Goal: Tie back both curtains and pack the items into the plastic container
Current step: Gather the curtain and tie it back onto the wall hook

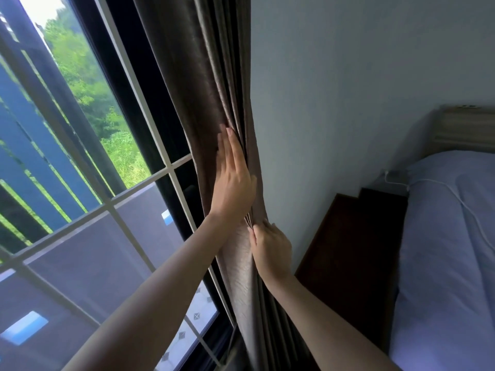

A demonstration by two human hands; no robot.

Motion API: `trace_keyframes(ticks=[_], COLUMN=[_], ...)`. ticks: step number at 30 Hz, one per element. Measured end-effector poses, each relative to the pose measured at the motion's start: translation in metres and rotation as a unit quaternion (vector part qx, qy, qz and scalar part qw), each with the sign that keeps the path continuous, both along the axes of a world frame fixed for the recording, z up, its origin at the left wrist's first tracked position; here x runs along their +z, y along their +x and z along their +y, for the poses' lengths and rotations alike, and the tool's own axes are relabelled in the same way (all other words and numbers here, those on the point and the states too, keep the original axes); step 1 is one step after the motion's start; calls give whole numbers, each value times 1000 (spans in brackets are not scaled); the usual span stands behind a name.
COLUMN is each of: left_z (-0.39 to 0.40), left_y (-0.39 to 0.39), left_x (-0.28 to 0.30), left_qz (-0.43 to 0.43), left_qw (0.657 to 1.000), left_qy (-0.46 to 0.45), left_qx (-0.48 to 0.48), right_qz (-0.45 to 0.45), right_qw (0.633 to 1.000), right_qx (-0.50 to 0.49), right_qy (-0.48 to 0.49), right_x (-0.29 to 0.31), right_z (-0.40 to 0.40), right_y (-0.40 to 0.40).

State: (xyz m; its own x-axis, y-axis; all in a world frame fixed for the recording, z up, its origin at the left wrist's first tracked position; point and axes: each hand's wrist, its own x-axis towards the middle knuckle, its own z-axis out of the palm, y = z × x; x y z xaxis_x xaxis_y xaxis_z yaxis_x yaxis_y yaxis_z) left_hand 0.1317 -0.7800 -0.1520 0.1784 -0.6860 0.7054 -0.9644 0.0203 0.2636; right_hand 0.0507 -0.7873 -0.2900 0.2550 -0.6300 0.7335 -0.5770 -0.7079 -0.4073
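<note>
Forearms fill the lower part of the view, both reaching up and away toward the curtain [214, 84], which hangs gathered into a narrow bunch between the window [88, 183] on its left and the wall [348, 103] on its right. Its long axis runs top to bottom, leaning slightly rightward as it falls, and it pinches to a waist about midway down, right where the two hands meet it.

Left hand [232, 180] lies flat and released against the window-side face of the folds, fingers straight and pointing upward, pressing the cloth toward the wall. Right hand [270, 249] sits lower, on the wall-side edge of the bunch, fingers curled in around the pleats just under the waist; it seems to be pinching the folds together, though the fingertips are hidden in the cloth, so the grip is not certain.

Judging from this, the gathering step is in hand and a tie has yet to go round; no tieback or hook can be seen. The right hand is the nearer to the waist, so it would likely anchor any wrap.

Beyond, a bed [442, 250] with pale blue covering stands at the right, a dark wooden panel [348, 250] between it and the wall. No plastic container is in view.
</note>
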Motion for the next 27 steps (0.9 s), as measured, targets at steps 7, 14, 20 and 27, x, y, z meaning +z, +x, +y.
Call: trace_keyframes(ticks=[7,14,20,27], left_z=[9,34,73,69], left_y=[-12,-15,21,28], left_x=[0,-7,-56,-58], left_qz=[6,51,83,228], left_qw=[1000,998,996,973], left_qy=[-11,18,-25,38], left_qx=[-13,-38,-11,13], right_qz=[-6,3,16,-1], right_qw=[994,995,996,990], right_qx=[-69,-72,-66,9], right_qy=[87,73,62,138], right_x=[3,4,2,0], right_z=[13,30,28,15], right_y=[-13,-13,-14,-18])
